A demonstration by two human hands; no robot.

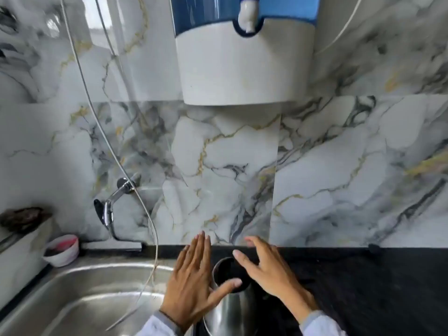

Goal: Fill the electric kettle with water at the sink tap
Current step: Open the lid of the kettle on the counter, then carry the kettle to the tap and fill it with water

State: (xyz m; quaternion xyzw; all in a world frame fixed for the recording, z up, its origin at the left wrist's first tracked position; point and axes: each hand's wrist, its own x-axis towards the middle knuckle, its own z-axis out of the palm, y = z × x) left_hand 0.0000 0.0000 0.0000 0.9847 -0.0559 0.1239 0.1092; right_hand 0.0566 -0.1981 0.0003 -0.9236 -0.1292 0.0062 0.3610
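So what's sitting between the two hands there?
In the head view, the open top of the steel kettle lies between the left hand and right hand.

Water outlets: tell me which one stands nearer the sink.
The chrome wall tap, mounted low at left, directly above the steel sink. The purifier's white spout sits high.

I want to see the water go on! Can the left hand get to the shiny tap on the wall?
Probably yes. The left hand hovers open over the shiny steel kettle, holding nothing, and the chrome wall tap is up to its left. Only a thin white hose hangs between them.
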